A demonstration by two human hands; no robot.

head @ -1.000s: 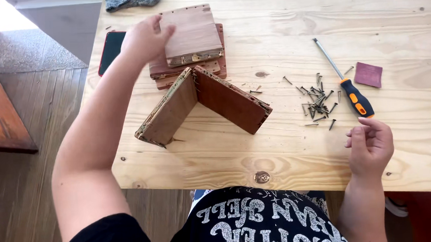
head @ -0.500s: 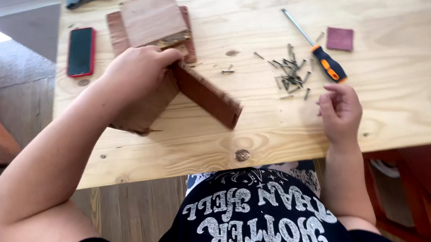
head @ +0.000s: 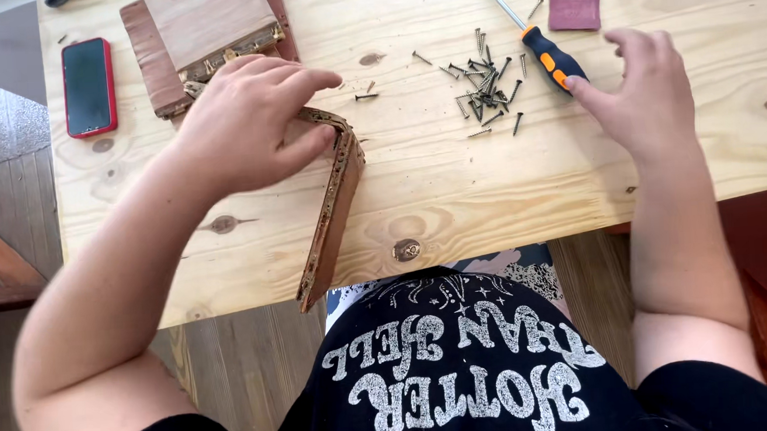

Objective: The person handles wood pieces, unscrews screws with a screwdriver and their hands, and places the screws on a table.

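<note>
My left hand grips the top corner of a hinged pair of brown wooden panels. The near panel stands on edge and reaches past the table's front edge. My right hand hovers with spread fingers beside the orange-and-black handle of a screwdriver, its fingertips at or touching the handle. A loose pile of dark screws lies between my two hands.
Stacked brown wooden panels lie at the back left of the pale wooden table. A red-cased phone lies at the left. A small dark red square sits at the back right. Wooden floor shows below the table.
My left hand came off the stacked panels onto the hinged panels and turned them, so one now stands on edge over the table front. My right hand moved up to the screwdriver handle.
</note>
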